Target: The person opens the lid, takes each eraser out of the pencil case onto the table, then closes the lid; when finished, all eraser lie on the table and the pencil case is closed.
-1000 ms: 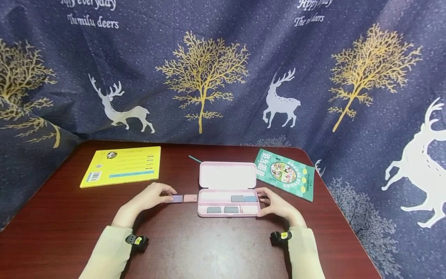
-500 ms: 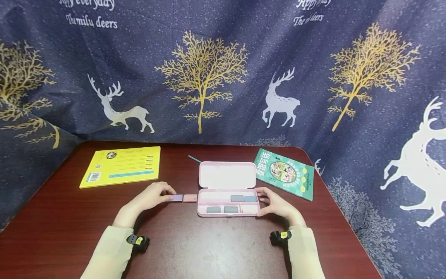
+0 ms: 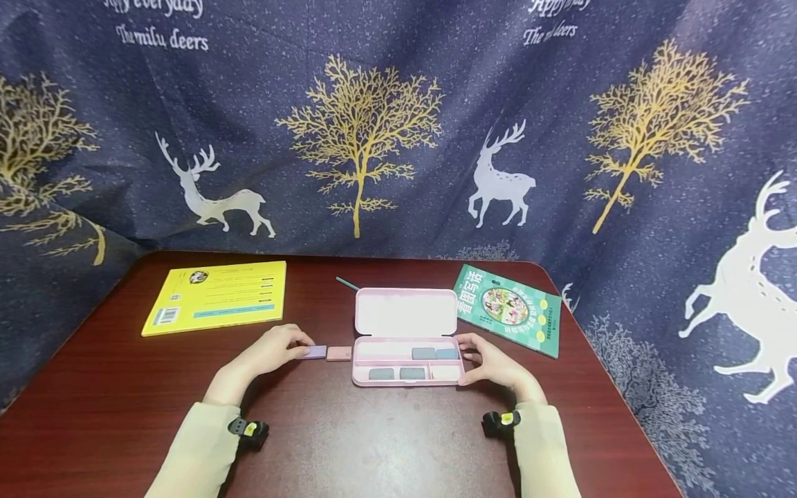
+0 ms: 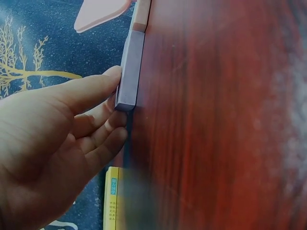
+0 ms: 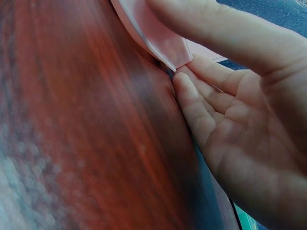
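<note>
An open pink pencil case [image 3: 406, 363] lies on the table in the head view, its lid [image 3: 406, 312] raised at the back. My right hand [image 3: 492, 363] grips its right end, thumb at the front corner and fingers at the back. To the left of the case, a purple eraser-like block [image 3: 315, 353] and a pink block [image 3: 339, 353] lie in line with it. My left hand [image 3: 274, 349] pinches the outer end of the purple block. Inside the case are grey blocks [image 3: 382, 374], a blue block [image 3: 446, 353] and a white piece [image 3: 445, 373].
A yellow book [image 3: 218, 297] lies at the back left of the table [image 3: 386, 443]. Behind the case on the right is a green book [image 3: 510, 308]. A thin green stick [image 3: 347, 283] pokes out behind the lid. A patterned cloth [image 3: 398, 138] hangs behind the table.
</note>
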Demonstrator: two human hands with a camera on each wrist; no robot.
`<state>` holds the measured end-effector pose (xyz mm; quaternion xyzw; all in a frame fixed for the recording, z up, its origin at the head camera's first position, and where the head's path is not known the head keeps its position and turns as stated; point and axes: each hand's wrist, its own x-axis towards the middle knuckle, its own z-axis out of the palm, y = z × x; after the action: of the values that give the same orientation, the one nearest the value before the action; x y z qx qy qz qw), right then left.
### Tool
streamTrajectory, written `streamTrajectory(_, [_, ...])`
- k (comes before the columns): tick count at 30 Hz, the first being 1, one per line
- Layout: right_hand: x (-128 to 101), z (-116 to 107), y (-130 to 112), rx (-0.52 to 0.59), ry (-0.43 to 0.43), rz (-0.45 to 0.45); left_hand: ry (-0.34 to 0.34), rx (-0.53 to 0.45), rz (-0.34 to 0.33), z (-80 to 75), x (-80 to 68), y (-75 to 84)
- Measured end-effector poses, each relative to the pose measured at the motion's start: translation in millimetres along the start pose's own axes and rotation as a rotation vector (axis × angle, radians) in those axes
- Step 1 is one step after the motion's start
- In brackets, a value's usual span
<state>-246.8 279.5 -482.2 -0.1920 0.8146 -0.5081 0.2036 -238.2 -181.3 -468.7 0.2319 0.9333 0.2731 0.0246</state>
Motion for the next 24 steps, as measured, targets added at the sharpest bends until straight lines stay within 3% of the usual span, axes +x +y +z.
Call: streamTrajectory(24, [0.8, -0.4, 1.1, -0.023, 0.000, 0.006, 0.019, -0.011, -0.029, 1.8, 1.4, -3.4])
